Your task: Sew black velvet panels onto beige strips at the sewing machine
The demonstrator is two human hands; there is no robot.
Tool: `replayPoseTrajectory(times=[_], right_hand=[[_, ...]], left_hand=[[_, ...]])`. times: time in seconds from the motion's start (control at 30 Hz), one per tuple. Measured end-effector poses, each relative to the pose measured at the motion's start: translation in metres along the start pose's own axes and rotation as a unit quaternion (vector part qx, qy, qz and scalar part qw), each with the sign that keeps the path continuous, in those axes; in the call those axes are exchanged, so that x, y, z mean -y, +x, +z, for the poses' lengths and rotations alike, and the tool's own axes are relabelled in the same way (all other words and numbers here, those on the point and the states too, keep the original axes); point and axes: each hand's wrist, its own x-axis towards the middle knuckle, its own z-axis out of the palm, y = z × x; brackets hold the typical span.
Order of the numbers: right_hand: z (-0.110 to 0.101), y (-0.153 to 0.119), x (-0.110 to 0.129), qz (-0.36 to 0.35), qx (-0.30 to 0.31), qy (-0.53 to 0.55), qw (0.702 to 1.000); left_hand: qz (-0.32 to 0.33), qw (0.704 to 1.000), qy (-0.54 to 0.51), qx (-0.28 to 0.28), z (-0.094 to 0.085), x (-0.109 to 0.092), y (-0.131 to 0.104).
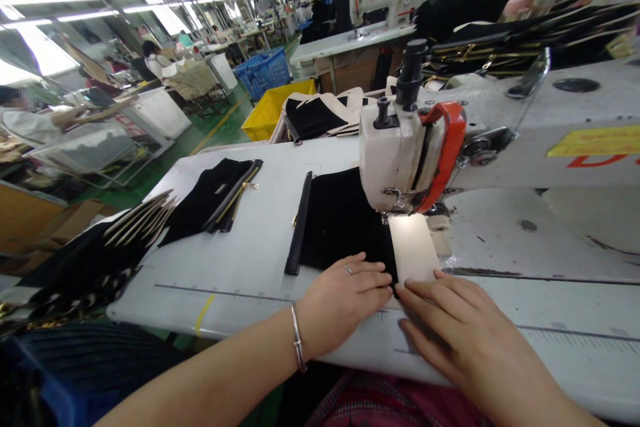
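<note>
A black fabric panel (340, 220) with a dark zipper band along its left edge lies flat on the sewing table. Joined or laid along its right side is a cream strip (416, 250), which passes under the head of the sewing machine (395, 153). My left hand (347, 297) rests flat on the panel's near right corner, fingers stretched out. On the near end of the cream strip lies my right hand (450, 320), its fingers extended and its thumb apart. The lamp lights the strip by the needle; the needle tip itself is hard to make out.
Another black zippered piece (207, 203) lies left on the table (270, 213), beside a stack of black panels with cream edges (125, 233). Behind the table stand a yellow crate (275, 107) and a blue basket (263, 73). Other people work farther back.
</note>
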Motion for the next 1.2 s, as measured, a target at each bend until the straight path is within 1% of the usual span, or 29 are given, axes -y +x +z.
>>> replayPoseTrajectory(times=[0.27, 0.37, 0.47, 0.57, 0.73, 0.83, 0.97, 1.2], right_hand=[[0.001, 0.022, -0.018, 0.019, 0.018, -0.007, 1.000], [0.000, 0.031, -0.024, 0.025, 0.022, -0.009, 0.999], [0.000, 0.039, -0.030, 0.028, 0.038, -0.015, 0.999], [0.000, 0.048, -0.035, 0.041, 0.057, -0.022, 0.997], [0.000, 0.063, -0.041, 0.070, 0.077, -0.060, 0.993], [0.002, 0.069, -0.044, 0.080, 0.077, -0.064, 0.992], [0.006, 0.071, -0.046, 0.092, 0.070, -0.061, 0.991], [0.008, 0.069, -0.043, 0.095, 0.050, -0.062, 0.992]], left_hand=[[0.015, 1.000, 0.025, 0.002, -0.003, 0.026, 0.022], [0.015, 0.999, 0.031, -0.005, -0.002, 0.035, 0.031], [0.004, 0.999, 0.036, -0.022, -0.001, 0.043, 0.039], [-0.009, 0.999, 0.035, -0.029, 0.001, 0.051, 0.046], [-0.048, 0.997, 0.023, -0.058, 0.006, 0.064, 0.056], [-0.072, 0.995, 0.018, -0.071, 0.008, 0.068, 0.060], [-0.100, 0.991, 0.016, -0.082, 0.005, 0.066, 0.065], [-0.105, 0.990, 0.017, -0.092, 0.003, 0.063, 0.065]])
